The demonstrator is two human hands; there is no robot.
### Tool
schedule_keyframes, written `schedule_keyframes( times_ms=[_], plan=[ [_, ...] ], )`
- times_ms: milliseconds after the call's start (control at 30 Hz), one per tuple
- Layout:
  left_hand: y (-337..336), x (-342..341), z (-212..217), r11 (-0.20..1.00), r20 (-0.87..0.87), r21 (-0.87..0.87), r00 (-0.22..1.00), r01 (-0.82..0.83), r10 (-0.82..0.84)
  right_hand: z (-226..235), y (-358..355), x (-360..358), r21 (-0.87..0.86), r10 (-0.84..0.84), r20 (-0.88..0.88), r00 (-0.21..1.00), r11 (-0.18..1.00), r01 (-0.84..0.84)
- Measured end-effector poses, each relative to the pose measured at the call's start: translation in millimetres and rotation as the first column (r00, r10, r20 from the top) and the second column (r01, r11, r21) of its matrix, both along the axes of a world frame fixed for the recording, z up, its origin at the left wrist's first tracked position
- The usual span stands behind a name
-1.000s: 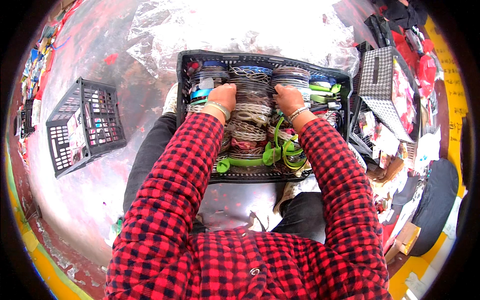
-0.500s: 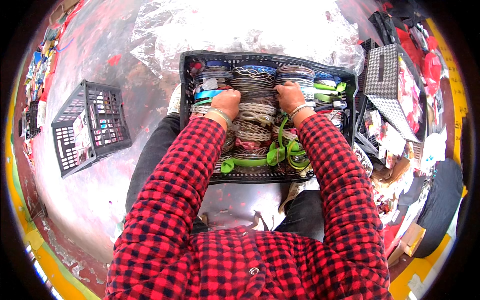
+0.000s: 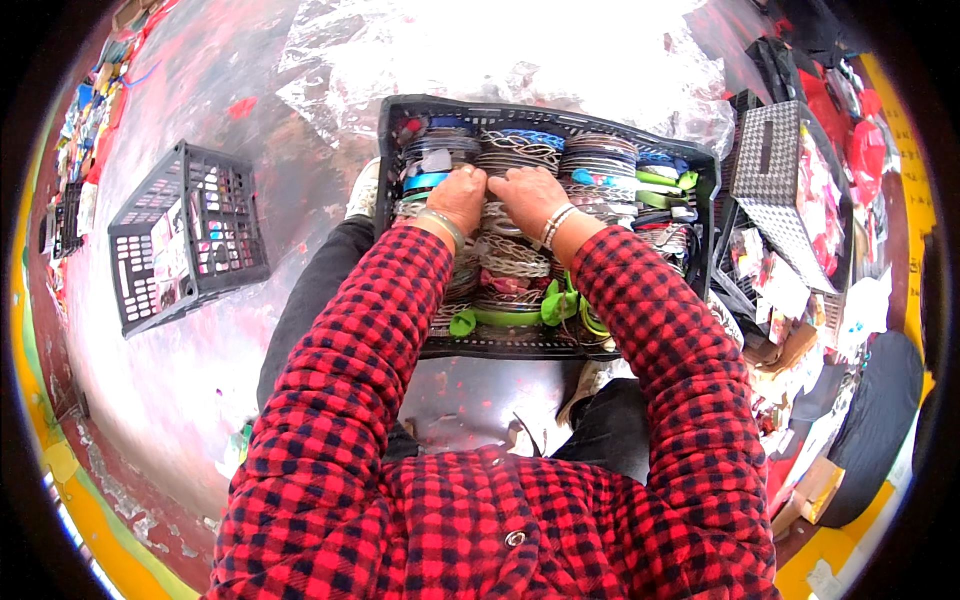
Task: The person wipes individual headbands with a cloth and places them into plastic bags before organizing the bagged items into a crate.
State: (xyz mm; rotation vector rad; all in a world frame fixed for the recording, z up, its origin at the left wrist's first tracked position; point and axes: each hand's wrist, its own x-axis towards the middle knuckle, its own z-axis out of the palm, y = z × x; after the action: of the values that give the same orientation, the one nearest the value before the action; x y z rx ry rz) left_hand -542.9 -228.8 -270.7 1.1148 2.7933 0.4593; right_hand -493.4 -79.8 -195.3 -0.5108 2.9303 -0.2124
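Observation:
A black plastic crate (image 3: pixel 700 235) sits between my legs, packed with rows of stacked headbands (image 3: pixel 598 160), some braided, some smooth. Both hands are inside it, close together over the left and middle rows. My left hand (image 3: pixel 460 198) is closed, knuckles up, beside a blue headband (image 3: pixel 425 181). Just right of it, my right hand (image 3: pixel 528 198) is closed too, its fingertips at the top of the middle row. What the fingers grip is hidden under them. Toward the near side lie a pale braided headband (image 3: pixel 512 258) and a bright green bow (image 3: pixel 557 303).
A dark open-grid crate (image 3: pixel 205 240) stands tilted on the floor at left. At right are a houndstooth-patterned box (image 3: pixel 765 165), cardboard pieces (image 3: pixel 815 490) and loose packaging. Clear plastic sheeting (image 3: pixel 640 75) spreads beyond the crate.
My right hand has moved left from the right-hand row to beside my left hand. The left hand has stayed nearly in place over the crate; the view has shifted slightly.

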Motion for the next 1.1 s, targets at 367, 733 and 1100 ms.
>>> schedule_keyframes(
  times_ms=[367, 733, 1100],
  plan=[
    [-31, 0, 23, 0.94, -0.081, -0.277, 0.97, 0.2, -0.23, -13, 19, 1, -0.139, -0.005, -0.11, 0.994, 0.99, -0.011],
    [-30, 3, 31, 0.938, -0.04, -0.292, 0.977, 0.188, -0.209, -31, 15, 5, -0.294, -0.179, -0.208, 0.962, 0.949, 0.113],
    [-30, 4, 34, 0.938, -0.044, -0.292, 0.977, 0.186, -0.207, -24, -9, 1, 0.01, -0.151, -0.036, 0.988, 0.988, 0.151]
  ],
)
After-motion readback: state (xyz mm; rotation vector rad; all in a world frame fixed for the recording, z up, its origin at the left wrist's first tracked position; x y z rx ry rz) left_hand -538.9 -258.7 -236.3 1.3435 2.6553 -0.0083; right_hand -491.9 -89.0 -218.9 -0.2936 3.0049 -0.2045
